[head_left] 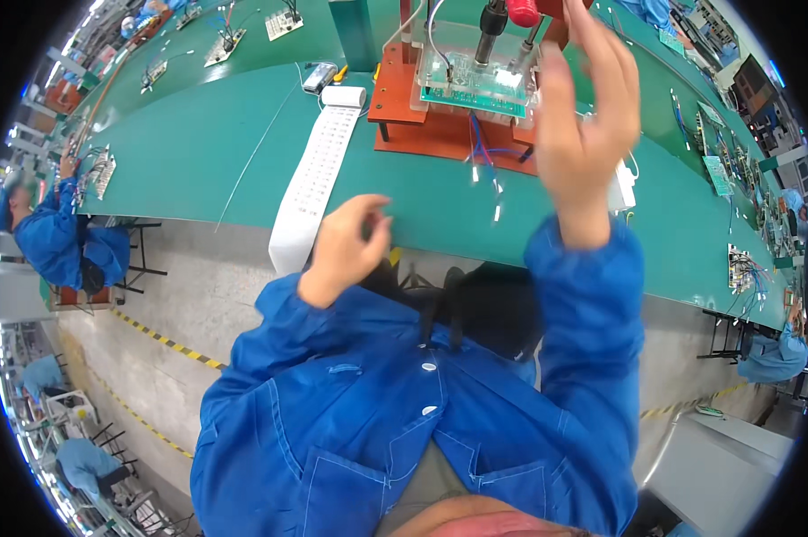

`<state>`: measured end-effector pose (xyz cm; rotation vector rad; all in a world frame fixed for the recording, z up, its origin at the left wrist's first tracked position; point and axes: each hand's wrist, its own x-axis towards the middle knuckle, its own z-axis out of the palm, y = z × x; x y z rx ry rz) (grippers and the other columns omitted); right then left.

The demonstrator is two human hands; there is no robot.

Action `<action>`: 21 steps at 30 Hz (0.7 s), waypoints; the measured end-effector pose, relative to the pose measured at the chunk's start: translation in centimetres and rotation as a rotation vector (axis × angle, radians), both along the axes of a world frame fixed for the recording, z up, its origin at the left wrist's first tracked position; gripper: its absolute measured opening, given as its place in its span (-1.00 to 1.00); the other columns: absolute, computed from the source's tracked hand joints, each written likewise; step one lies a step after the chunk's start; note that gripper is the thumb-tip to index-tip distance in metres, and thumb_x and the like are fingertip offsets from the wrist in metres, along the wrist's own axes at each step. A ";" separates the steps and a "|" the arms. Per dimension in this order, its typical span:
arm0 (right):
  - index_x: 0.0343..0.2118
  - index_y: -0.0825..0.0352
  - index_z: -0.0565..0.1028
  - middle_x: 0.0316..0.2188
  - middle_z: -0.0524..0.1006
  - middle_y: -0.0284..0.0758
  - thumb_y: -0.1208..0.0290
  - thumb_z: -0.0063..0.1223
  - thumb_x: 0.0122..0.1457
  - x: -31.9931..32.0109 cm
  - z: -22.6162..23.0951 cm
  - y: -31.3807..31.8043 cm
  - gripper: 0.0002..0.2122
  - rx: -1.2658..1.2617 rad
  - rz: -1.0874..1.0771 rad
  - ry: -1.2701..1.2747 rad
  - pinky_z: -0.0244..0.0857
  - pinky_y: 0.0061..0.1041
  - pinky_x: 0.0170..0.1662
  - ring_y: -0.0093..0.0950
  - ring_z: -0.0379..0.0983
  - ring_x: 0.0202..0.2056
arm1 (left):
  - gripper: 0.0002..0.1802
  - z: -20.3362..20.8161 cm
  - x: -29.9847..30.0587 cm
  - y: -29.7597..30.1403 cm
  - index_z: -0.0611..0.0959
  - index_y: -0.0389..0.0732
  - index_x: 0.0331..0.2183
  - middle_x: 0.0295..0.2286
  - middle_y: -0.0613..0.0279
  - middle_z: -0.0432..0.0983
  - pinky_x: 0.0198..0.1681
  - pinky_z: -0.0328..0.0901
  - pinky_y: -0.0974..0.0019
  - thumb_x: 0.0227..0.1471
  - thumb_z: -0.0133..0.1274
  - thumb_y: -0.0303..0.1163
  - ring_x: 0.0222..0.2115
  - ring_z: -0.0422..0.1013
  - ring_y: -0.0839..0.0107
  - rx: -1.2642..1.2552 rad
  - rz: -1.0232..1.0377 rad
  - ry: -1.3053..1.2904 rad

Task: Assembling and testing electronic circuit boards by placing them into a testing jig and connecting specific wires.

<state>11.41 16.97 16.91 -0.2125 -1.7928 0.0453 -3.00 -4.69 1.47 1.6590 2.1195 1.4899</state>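
Observation:
My right hand (587,116) is raised in front of a test fixture (462,89), its fingers apart and stretched up toward a red knob (523,12) at the fixture's top; it holds nothing. The fixture has an orange-red base, a clear plate and a green circuit board (472,82) under it, with blue and white wires hanging at the front. Near the front edge of the green table (198,152), my left hand (348,243) hovers with its fingers curled loosely, empty. A long strip of white printed paper (316,174) runs from a small roll down over the table edge, beside my left hand.
Other circuit boards (719,174) lie at the right along the table and on the far bench (225,49). People in blue coats sit at the left (50,237) and right (775,353). Yellow-black floor tape (166,340) crosses the grey floor below.

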 end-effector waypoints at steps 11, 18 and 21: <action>0.17 0.60 0.30 0.05 0.49 0.05 0.48 -0.17 0.36 -12.3 -1.6 7.4 -0.61 0.303 0.711 0.802 0.25 -0.17 0.20 0.00 0.44 0.06 | -0.76 -0.1 0.5 3.8 0.62 -0.34 -0.24 -0.53 0.18 0.50 -0.44 0.34 0.36 -0.05 0.16 -0.58 -0.56 0.44 0.38 -0.144 -0.293 -0.171; 0.31 0.54 0.02 -0.10 0.52 0.16 0.30 -0.38 0.48 -5.0 -1.3 7.2 -0.52 0.435 -0.020 0.051 0.48 -0.26 -0.01 -0.10 0.57 -0.11 | -0.76 0.2 0.3 3.5 0.64 -0.31 -0.28 -0.56 0.19 0.48 -0.47 0.33 0.32 -0.12 0.18 -0.56 -0.58 0.44 0.32 -0.077 -0.353 -0.114; 0.29 0.55 0.06 -0.09 0.51 0.20 0.34 -0.42 0.47 -6.6 -1.8 7.7 -0.55 0.424 -0.017 0.169 0.49 -0.23 0.01 -0.09 0.56 -0.09 | -0.76 -0.2 -0.4 3.8 0.63 -0.30 -0.29 -0.56 0.20 0.48 -0.48 0.32 0.31 -0.13 0.19 -0.54 -0.58 0.43 0.31 -0.078 -0.411 -0.147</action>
